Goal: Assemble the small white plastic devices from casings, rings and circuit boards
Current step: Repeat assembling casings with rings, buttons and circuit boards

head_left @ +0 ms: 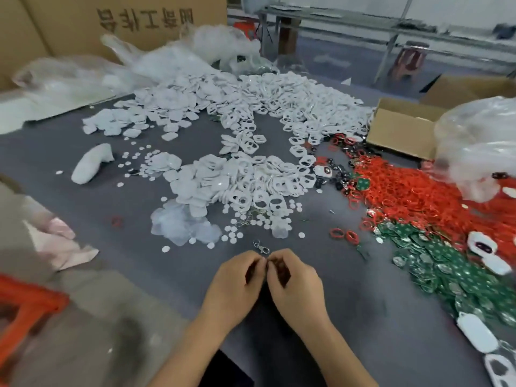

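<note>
Both hands sit close together at the near edge of the dark grey table (83,152). The left hand (237,277) and the right hand (293,280) have their fingers curled in, fingertips almost touching. They seem to pinch something small and dark, but it is too blurry to tell what. A little silver metal clip (261,246) lies just past the fingers. Farther back is the big pile of white plastic casings (251,107). The heap of thin red rings (405,188) and the flat green circuit boards (435,263) lie to the right.

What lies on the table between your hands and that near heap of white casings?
Head view: a metal keyring clasp, then scattered small white discs on dark tabletop.
</note>
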{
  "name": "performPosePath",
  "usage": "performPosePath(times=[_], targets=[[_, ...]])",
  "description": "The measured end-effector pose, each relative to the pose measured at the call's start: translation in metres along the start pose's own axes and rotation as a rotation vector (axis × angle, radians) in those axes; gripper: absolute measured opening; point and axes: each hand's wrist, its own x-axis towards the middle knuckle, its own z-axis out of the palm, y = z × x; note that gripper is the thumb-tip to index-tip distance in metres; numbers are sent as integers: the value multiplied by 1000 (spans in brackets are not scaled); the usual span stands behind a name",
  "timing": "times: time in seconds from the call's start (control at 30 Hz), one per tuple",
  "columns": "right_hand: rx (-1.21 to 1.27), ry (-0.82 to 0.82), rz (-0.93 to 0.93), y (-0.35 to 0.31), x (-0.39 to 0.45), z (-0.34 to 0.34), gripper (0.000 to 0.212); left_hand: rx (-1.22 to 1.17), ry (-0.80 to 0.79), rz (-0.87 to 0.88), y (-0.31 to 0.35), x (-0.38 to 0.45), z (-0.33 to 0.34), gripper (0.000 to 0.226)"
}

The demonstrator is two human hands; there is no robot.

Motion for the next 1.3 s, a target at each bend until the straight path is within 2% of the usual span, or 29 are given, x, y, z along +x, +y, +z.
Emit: performPosePath(times=[0.3,0.43,0.53,0.63,0.73,0.8,0.87,1.1,1.3], targets=[[-66,51,-83,-26,46,42,11,162,219,9,-24,27,-29,12],[-24,94,-116,-42,60,63,16,218,389,45,-33,36,-38,26],[-14,109,-158,-53,68,78,12,211,478,60,-41,39,-43,27],[-168,145,-288,-59,75,88,17,327,549,1,-54,35,-51,25],[-377,138,-352,-57,79,97,28,398,622,-164,-73,28,-63,29],[-385,141,-329,-54,80,99,38,342,616,-272,-83,24,-70,41],[-362,125,-315,-54,80,98,39,345,576,-287,-84,24,-74,43],[-184,56,-273,-54,83,90,11,402,509,-248,-79,25,-75,26],[-42,20,-260,-50,84,86,22,407,540,-129,-75,22,-75,17]])
